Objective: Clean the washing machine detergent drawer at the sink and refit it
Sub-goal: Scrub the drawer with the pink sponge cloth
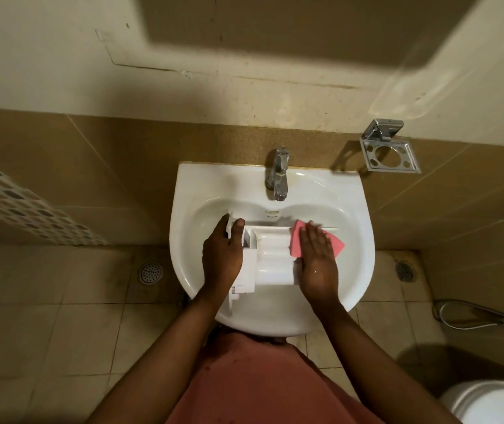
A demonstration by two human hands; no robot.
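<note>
A tan-tiled bathroom, seen from your head: the drawer (270,255) lies in the white sink (357,234). Your left hand (222,254) grips its end; your right hand (316,255) presses a pink cloth (297,238) flat on it. The tap (279,175) shows no water. Wiping looks underway; refitting remains.

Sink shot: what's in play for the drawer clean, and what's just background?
In play: detergent drawer, pink cloth, sink, tap, left hand gripping the drawer's end, right hand pressing the cloth flat on it.

Background: chrome wall holder, floor drains, hose, toilet.
</note>
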